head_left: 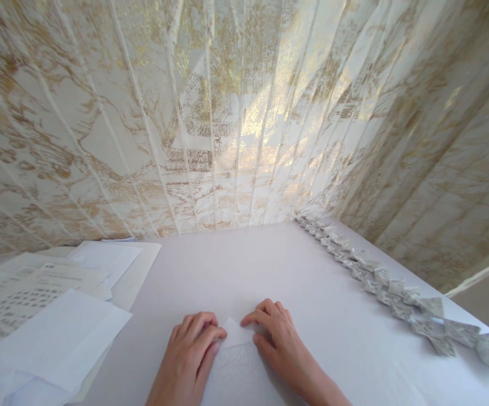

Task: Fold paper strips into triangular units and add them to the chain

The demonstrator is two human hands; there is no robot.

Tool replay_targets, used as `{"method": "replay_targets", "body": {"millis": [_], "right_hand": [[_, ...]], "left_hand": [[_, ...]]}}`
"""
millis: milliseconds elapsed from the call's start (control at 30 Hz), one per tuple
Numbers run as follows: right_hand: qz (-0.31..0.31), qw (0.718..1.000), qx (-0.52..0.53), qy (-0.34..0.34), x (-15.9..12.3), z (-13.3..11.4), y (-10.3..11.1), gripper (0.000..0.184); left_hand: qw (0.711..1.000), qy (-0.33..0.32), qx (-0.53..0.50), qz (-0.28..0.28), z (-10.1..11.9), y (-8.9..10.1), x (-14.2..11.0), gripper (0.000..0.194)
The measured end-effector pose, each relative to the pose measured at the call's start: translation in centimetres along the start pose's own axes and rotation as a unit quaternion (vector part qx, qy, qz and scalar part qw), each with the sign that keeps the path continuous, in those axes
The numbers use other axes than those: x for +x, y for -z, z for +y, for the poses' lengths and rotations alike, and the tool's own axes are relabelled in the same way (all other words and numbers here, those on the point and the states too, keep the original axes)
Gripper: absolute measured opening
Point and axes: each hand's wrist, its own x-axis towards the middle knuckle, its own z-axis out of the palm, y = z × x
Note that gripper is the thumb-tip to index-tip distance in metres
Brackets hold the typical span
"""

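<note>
A white sheet of paper (236, 334) lies on the table between my hands, its far end folded to a point. Below the crease its nearer part looks greyer and slightly wrinkled. My left hand (191, 347) has its fingers bunched, thumb and forefinger closed on the fold's left corner. On the opposite side, my right hand (277, 337) curves its fingers over the paper, forefinger at the slanted edge and thumb at the right corner. The underside of the paper is hidden.
Loose papers (62, 338), some printed, are heaped at the left. Along the table's right edge runs a row of several folded grey paper pieces (392, 287). Behind the white table (219, 259) hangs a gold-patterned curtain (210, 124), which continues along the right.
</note>
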Motion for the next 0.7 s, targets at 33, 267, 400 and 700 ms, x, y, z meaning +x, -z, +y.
{"method": "replay_targets", "body": {"millis": [33, 267, 400, 700], "right_hand": [[0.004, 1.0, 0.006, 0.012, -0.1, -0.1, -0.2, 0.048], [0.011, 0.997, -0.013, 0.075, -0.5, -0.8, -1.5, 0.039], [0.009, 0.996, -0.051, 0.071, -0.5, -1.3, -1.5, 0.037], [0.025, 0.989, -0.125, 0.075, -0.5, -1.9, -1.8, 0.022]], "left_hand": [[1.0, -0.003, 0.006, -0.002, 0.2, 0.1, 0.0, 0.013], [0.99, -0.074, 0.118, 0.012, 0.8, -0.4, 0.0, 0.018], [0.979, -0.102, 0.175, 0.023, 1.1, -0.4, -0.1, 0.016], [0.979, -0.104, 0.167, 0.051, 1.5, 0.1, 0.3, 0.019]]}}
